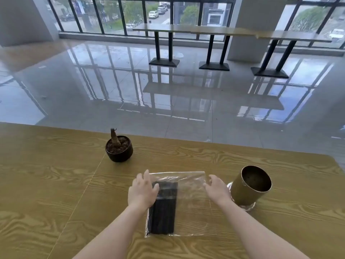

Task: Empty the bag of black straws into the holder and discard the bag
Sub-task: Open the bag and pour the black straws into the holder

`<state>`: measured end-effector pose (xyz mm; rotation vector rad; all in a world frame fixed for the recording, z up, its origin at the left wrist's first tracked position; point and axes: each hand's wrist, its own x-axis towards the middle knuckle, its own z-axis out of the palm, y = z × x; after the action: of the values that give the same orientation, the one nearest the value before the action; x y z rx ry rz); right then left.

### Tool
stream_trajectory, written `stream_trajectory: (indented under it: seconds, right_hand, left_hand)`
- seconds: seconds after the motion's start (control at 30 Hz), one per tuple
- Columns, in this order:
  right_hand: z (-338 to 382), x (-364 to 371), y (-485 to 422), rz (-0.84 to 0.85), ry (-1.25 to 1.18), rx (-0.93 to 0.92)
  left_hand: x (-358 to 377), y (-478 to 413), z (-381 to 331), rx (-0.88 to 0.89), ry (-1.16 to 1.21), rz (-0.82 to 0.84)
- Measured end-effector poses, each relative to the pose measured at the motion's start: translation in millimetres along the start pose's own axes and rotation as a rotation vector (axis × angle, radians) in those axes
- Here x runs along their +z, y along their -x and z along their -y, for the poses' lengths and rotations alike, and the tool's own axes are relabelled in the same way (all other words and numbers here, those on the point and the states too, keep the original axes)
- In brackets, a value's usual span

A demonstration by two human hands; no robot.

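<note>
A clear, flat plastic bag (188, 202) lies on the wood-grain counter (56, 184), with a bundle of black straws (164, 208) packed along its left side. The left hand (142, 191) rests palm down, fingers loosely spread, on the bag's left edge over the straws. The right hand (216, 187) touches the bag's far right corner, fingers curled; whether it pinches the plastic cannot be told. Just right of the bag stands a gold cylindrical holder (250, 186), empty. A small dark pot with a bare stump (119, 148) sits farther back on the left.

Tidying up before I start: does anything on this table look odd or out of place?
Only the small pot: it holds soil and a bare stump, no leaves. The bag lies flat with the black straws inside, and the holder stands upright.
</note>
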<state>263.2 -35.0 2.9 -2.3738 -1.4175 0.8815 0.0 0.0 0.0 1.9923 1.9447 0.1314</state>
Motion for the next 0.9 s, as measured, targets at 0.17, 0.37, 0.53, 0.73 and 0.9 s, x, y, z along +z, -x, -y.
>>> stream_trajectory:
  seconds: [0.17, 0.37, 0.53, 0.73, 0.9]
  right_hand:
    - [-13.9, 10.3, -1.3, 0.068, 0.01, 0.132]
    - [-16.1, 23.8, -10.1, 0.098, -0.025, 0.218]
    - [-17.8, 33.7, -16.5, 0.08, -0.178, 0.278]
    - [-26.9, 40.3, -22.1, 0.018, -0.472, 0.311]
    - [-29.3, 32.9, -22.5, 0.028, -0.702, 0.312]
  left_hand:
    - [31.1, 10.9, 13.3, -0.197, 0.113, 0.168]
    - [45.4, 7.7, 16.4, -0.391, 0.241, 0.209]
    - [50.2, 4.2, 13.6, -0.502, 0.336, 0.24]
    - [58.4, -0.7, 12.8, -0.584, 0.501, 0.211]
    - [55.5, -3.2, 13.9, -0.567, 0.722, 0.154]
